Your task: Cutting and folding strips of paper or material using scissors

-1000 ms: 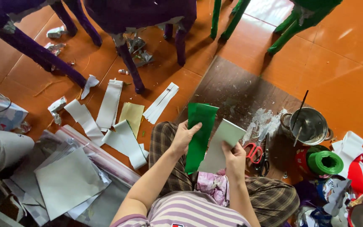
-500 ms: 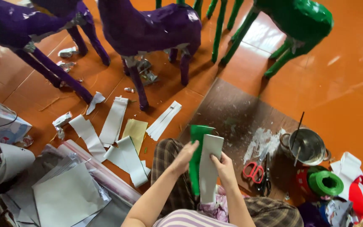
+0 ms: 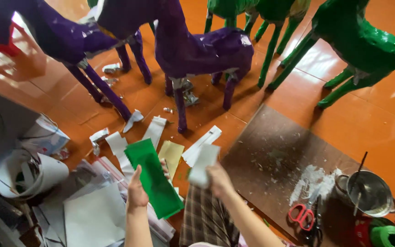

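Observation:
My left hand (image 3: 137,191) holds a long strip of shiny green paper (image 3: 154,178), lifted over my lap. My right hand (image 3: 217,176) grips a white strip of paper (image 3: 204,164) beside it; the two strips are apart. Under them, white paper strips (image 3: 200,144) and a pale yellow sheet (image 3: 171,154) lie on the orange floor. In front of me stand purple paper animal figures (image 3: 193,50) and green paper animal figures (image 3: 353,43).
A brown board (image 3: 275,160) dusted with white lies at right, with red-handled scissors (image 3: 301,215) and a metal pot (image 3: 372,194) holding a stick. A green roll (image 3: 392,237) sits at bottom right. Grey sheets (image 3: 92,217) and a white roll (image 3: 28,176) lie at left.
The view has tilted up toward the figures. My hands have drawn apart: the green strip went left with my left hand, the white strip stayed in my right.

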